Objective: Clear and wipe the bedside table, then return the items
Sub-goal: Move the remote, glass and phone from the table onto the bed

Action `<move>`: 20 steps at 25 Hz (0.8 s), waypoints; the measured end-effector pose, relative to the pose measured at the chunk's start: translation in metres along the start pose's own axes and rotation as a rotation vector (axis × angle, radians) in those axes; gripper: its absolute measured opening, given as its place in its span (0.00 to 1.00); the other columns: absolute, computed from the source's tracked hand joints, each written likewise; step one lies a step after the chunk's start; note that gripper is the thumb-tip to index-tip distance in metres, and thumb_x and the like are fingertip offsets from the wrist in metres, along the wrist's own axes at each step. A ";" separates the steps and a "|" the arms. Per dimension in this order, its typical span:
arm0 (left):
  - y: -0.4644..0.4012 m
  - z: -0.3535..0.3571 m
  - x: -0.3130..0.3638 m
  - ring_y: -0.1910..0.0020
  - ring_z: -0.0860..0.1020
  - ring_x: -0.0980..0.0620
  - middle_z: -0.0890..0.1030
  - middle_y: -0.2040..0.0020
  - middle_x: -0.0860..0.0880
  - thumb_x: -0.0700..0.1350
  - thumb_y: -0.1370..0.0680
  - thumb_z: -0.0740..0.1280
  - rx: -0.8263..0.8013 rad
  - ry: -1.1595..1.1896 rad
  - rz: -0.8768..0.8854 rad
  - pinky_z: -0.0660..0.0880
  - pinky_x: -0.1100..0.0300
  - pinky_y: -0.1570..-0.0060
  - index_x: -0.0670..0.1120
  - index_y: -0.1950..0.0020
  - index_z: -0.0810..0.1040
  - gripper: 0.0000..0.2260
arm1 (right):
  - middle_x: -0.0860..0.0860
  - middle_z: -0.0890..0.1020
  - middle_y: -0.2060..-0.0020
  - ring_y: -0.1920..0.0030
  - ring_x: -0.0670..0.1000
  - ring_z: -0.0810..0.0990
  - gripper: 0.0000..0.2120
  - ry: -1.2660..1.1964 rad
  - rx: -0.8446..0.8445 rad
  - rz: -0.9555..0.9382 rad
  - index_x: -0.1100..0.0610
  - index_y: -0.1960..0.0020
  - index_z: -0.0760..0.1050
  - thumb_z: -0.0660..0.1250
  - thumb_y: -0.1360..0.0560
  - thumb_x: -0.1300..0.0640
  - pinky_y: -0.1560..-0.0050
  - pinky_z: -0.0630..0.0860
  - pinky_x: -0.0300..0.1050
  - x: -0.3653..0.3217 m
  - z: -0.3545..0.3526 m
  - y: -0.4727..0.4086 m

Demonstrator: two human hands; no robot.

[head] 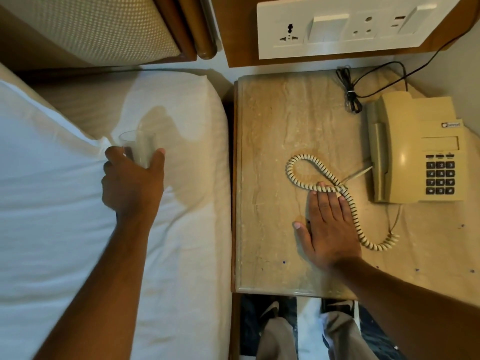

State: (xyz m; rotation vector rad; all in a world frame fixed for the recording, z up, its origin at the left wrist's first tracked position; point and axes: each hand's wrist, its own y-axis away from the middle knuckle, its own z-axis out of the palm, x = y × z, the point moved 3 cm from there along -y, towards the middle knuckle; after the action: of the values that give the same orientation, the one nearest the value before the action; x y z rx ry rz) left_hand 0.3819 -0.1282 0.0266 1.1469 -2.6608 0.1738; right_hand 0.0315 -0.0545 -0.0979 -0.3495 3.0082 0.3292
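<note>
The bedside table has a beige marble top and stands right of the bed. A beige telephone sits at its right side, and its coiled cord loops across the top. My right hand lies flat on the marble, fingers spread, fingertips touching the cord. My left hand is out over the bed, wrapped around a clear drinking glass that stands upright on or just above the white sheet.
The white bed with a pillow fills the left. A black cable bundle lies at the table's back. A switch and socket panel is on the wall behind. My legs and shoes show below the table's front edge.
</note>
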 end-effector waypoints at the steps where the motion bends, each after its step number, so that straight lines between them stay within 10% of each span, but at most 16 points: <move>1: -0.002 0.001 0.001 0.40 0.77 0.32 0.77 0.37 0.36 0.71 0.29 0.67 0.001 -0.032 -0.009 0.74 0.38 0.43 0.41 0.33 0.68 0.40 | 0.64 0.61 0.23 0.22 0.62 0.57 0.35 0.002 -0.005 -0.001 0.64 0.21 0.54 0.50 0.18 0.41 0.22 0.51 0.61 0.001 0.000 0.000; 7: 0.066 0.002 0.076 0.30 0.68 0.38 0.70 0.28 0.38 0.67 0.23 0.60 0.079 0.091 0.295 0.66 0.42 0.33 0.41 0.25 0.64 0.37 | 0.64 0.61 0.23 0.22 0.62 0.57 0.34 -0.045 0.005 -0.007 0.64 0.21 0.56 0.51 0.18 0.42 0.22 0.51 0.60 0.000 0.001 -0.002; 12: 0.160 0.090 0.138 0.33 0.70 0.38 0.69 0.30 0.40 0.62 0.22 0.63 -0.693 0.297 -0.103 0.71 0.47 0.43 0.45 0.27 0.66 0.30 | 0.59 0.82 0.49 0.47 0.59 0.79 0.17 -0.437 0.312 0.004 0.61 0.41 0.79 0.59 0.21 0.53 0.44 0.75 0.51 0.029 -0.041 0.000; 16: 0.187 0.113 0.191 0.35 0.72 0.40 0.67 0.30 0.42 0.64 0.24 0.65 -0.854 0.401 -0.113 0.76 0.49 0.43 0.47 0.27 0.66 0.33 | 0.58 0.77 0.45 0.43 0.58 0.72 0.21 -0.430 0.550 0.619 0.60 0.36 0.73 0.58 0.20 0.45 0.39 0.63 0.50 0.132 -0.102 -0.033; 20: 0.214 0.117 0.255 0.39 0.78 0.44 0.78 0.33 0.43 0.65 0.24 0.66 -1.027 0.556 -0.074 0.77 0.52 0.45 0.43 0.30 0.72 0.32 | 0.63 0.77 0.38 0.38 0.66 0.75 0.38 -0.695 0.231 0.967 0.66 0.36 0.72 0.53 0.23 0.31 0.38 0.72 0.58 0.213 -0.092 -0.071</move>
State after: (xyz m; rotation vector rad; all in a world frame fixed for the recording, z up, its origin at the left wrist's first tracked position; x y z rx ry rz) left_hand 0.0369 -0.1831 -0.0224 0.6809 -1.7728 -0.6994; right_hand -0.1650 -0.1884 -0.0484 1.0342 2.2516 0.1068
